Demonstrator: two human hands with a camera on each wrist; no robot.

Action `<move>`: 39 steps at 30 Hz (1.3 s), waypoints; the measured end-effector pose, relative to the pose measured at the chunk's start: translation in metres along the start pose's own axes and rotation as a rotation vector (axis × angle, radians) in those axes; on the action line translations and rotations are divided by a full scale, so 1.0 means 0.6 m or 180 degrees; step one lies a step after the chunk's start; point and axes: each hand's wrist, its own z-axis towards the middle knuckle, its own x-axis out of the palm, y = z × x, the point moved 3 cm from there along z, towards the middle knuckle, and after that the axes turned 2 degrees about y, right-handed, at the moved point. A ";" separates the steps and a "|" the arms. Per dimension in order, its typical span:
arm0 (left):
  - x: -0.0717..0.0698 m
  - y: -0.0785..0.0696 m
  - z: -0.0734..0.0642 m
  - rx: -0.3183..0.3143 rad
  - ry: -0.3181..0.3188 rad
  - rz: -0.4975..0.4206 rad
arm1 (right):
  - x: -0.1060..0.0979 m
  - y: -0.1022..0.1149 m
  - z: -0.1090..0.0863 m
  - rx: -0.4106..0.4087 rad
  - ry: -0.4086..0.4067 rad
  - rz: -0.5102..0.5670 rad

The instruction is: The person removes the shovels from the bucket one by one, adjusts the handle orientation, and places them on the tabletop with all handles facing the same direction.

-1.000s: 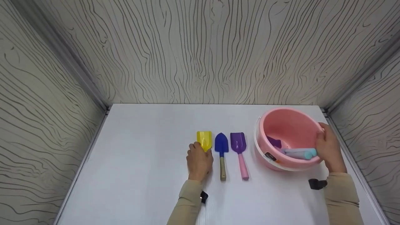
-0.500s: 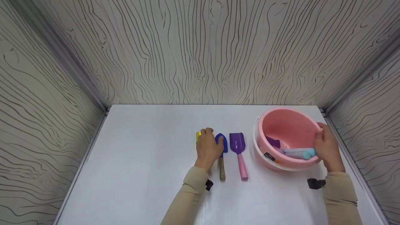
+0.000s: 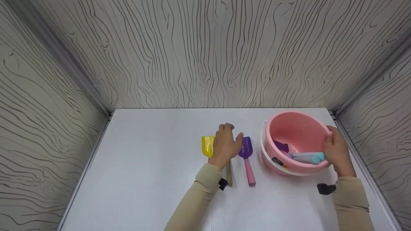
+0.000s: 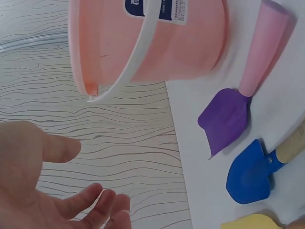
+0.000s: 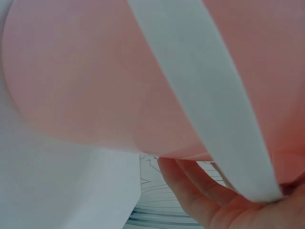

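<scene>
while the right hand is gripping the pink, round, plastic-looking bucket, its grip pinching the right side of the rim, the left hand is hovering above the flat white worktop with its grip spread, the thumb standing apart from loosely bent fingers. the bucket is occupying the worktop's right end, its broad white band handle curving round the outside. inside, two pale blue cylindrical pieces with turquoise ends are lying near a purple piece, which is showing only in part. left of the bucket, three shovels are lying in a row, blades pointing away from the person. nearest the bucket is lying a purple-bladed shovel with a pink handle; in the middle, a blue-bladed shovel with a tan, wood-coloured handle, the left hand hiding its blade in the head view; outermost, a yellow-bladed shovel, its handle mostly hidden. the left thumb is appearing just beside the purple blade; contact is remaining unclear.
</scene>
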 end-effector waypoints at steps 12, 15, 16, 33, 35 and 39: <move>-0.008 -0.066 0.012 0.0054 0.0230 -0.0052 | 0.000 0.000 -0.003 -0.0037 -0.0050 0.0029; -0.011 -0.079 0.012 0.0130 0.0261 -0.0096 | 0.001 -0.002 -0.003 -0.0025 -0.0045 0.0028; -0.011 -0.083 0.012 0.0149 0.0281 -0.0112 | 0.001 -0.003 -0.004 -0.0014 -0.0038 0.0030; 0.047 -0.180 -0.022 0.0483 0.1274 -0.1144 | -0.001 -0.004 -0.005 -0.0001 -0.0038 -0.0044; 0.064 -0.196 -0.025 0.0571 0.1362 -0.1137 | 0.000 -0.005 -0.004 0.0012 -0.0066 -0.0038; 0.097 -0.212 -0.021 0.0495 0.1439 -0.1122 | 0.005 -0.002 -0.003 0.0034 -0.0046 0.0010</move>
